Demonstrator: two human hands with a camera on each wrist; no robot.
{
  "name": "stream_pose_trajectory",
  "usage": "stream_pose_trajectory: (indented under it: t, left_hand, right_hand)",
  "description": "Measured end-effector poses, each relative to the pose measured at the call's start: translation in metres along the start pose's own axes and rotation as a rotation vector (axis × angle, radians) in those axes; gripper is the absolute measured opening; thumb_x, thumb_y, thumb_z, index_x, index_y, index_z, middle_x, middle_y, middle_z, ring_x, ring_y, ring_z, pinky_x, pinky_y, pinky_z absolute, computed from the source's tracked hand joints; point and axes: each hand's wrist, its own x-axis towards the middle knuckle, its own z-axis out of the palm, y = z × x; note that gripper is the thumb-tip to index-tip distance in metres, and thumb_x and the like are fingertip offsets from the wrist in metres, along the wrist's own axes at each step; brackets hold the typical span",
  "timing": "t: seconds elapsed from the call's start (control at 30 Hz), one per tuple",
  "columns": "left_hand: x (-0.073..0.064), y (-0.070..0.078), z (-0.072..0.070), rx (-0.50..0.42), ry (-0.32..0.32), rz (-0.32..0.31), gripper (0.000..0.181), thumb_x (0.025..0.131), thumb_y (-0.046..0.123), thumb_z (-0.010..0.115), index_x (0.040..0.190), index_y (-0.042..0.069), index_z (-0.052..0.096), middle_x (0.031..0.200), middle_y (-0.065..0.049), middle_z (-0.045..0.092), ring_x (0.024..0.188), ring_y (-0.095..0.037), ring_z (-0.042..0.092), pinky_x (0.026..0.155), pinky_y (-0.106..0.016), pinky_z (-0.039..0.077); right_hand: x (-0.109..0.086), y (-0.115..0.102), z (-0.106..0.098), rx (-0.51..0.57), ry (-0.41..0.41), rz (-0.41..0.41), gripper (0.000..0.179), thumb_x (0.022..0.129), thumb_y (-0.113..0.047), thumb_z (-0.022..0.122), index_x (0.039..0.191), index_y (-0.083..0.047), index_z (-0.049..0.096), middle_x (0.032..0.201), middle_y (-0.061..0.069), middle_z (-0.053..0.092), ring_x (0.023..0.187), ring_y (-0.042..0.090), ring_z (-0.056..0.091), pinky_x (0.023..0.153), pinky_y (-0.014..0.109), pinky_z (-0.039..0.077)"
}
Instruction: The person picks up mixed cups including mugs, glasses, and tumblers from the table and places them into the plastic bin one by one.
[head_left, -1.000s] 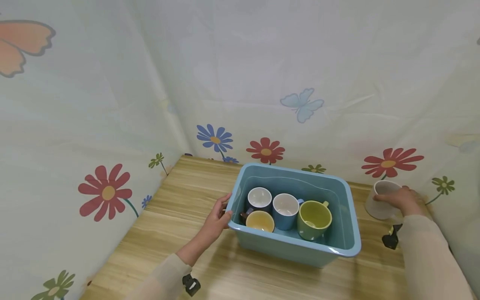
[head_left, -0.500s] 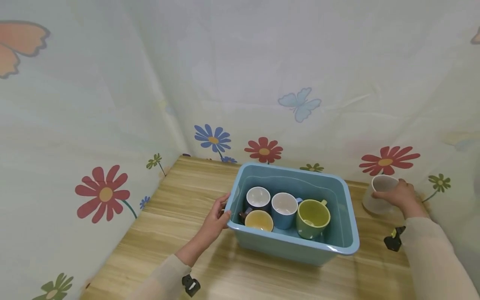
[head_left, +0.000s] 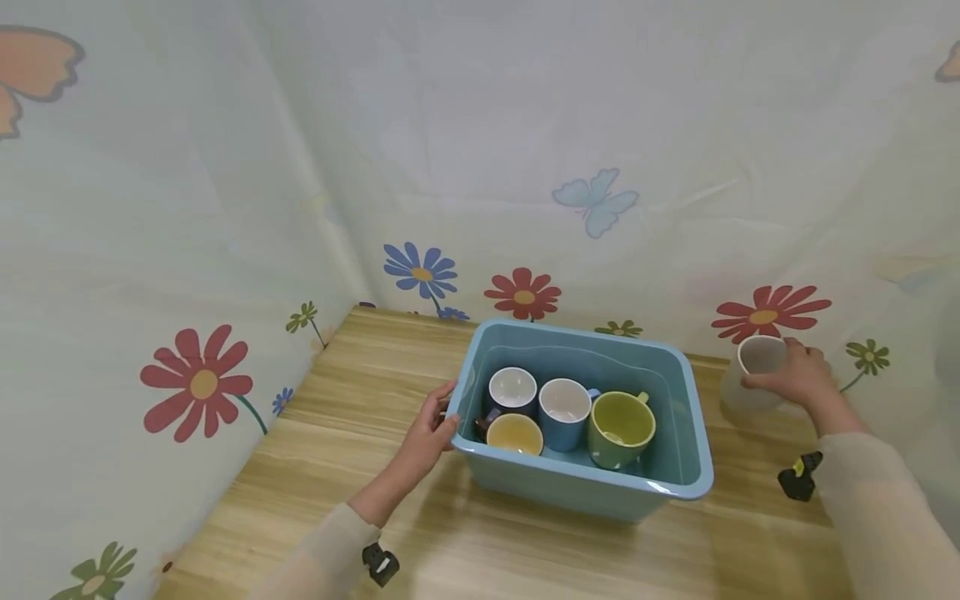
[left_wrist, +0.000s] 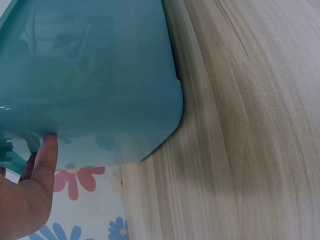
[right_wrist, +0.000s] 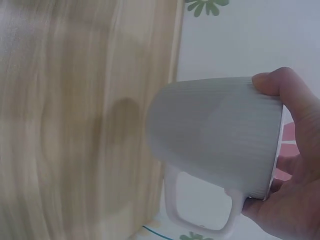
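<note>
In the head view, my right hand holds a white mug by its rim, at the far right end of the table. The right wrist view shows this mug has fine ribs and a square-looking handle; its base is a little off the wood. My left hand grips the left rim of a blue plastic tub. Inside the tub stand a dark mug with a white inside, a blue mug, a green mug and a mug with a yellow inside.
The wooden table meets a flower-printed cloth along its back and left sides. Cloth also hangs close beside my right hand. Bare tub floor shows to the right of the green mug.
The white mug has risen slightly with my right hand. My left hand keeps its place on the tub rim, and the whole head view has shifted a little.
</note>
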Motion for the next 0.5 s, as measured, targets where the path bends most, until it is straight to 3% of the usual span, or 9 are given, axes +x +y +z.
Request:
stream_pose_trajectory:
  t: [0.13,0.5]
  left_hand:
    - [0.000,0.001,0.000,0.000,-0.004,-0.002,0.058,0.100,0.004,0.047,0.157,0.008,0.034,0.141,-0.032,0.053,0.113,-0.036,0.063,0.077,-0.032,0.061]
    - [0.000,0.002,0.000,0.005,-0.009,0.002,0.057,0.101,0.006,0.047,0.156,0.008,0.034,0.141,-0.034,0.051,0.113,-0.037,0.063,0.076,-0.031,0.061]
  right_hand:
    - [-0.003,-0.002,-0.006,-0.023,0.006,-0.026,0.102,0.084,-0.031,0.076,0.143,0.027,0.016,0.129,0.053,0.027,0.112,0.063,0.033,0.092,0.078,0.042]
    - [-0.013,-0.015,-0.025,-0.061,-0.074,-0.065,0.101,0.085,-0.031,0.074,0.143,0.028,0.016,0.131,0.054,0.026,0.114,0.064,0.032,0.094,0.077,0.042]
